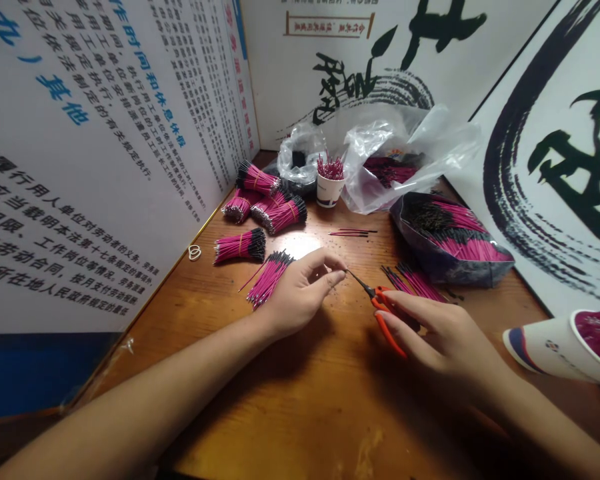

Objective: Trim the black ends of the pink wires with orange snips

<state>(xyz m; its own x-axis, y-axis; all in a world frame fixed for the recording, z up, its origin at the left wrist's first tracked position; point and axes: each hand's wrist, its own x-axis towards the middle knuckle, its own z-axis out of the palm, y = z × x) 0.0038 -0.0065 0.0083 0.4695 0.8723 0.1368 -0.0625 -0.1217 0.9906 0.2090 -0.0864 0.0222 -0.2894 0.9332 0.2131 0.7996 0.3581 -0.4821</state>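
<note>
A thin wire [344, 271], barely visible, is pinched between thumb and forefinger of the left hand [300, 293]; whether its end actually sits in the cutter tip cannot be told. The cutter [377, 303], orange-handled with a dark pointed tip, is gripped in the right hand [440, 333], fingers wrapped over the handles, tip aimed left at the left fingertips.

For the step in hand, judged as trimming or stripping a wire end: the wire is best kept short and stiff past the pinch, so it does not bend away from the blades. The tip should be brought square to the wire, and the squeeze kept light and short. The left fingertips should be kept clear of the blade tip, since they lie just beside it.

The wire lies at the left fingertips, between the two hands, just above the table [290, 400]. A loose fan of pink wires [267, 277] lies under and behind the left hand, touching the table. Another loose lot [413, 280] lies just beyond the right hand.

Further out: a banded bundle [240, 245], a heap of bundles [265, 197] by the left board, a cup [329, 183] with wires standing upright, plastic bags [450, 237] of wires to the right, a second cup [565, 347] lying tilted at the right edge, and a rubber band [195, 252] near the board.
</note>
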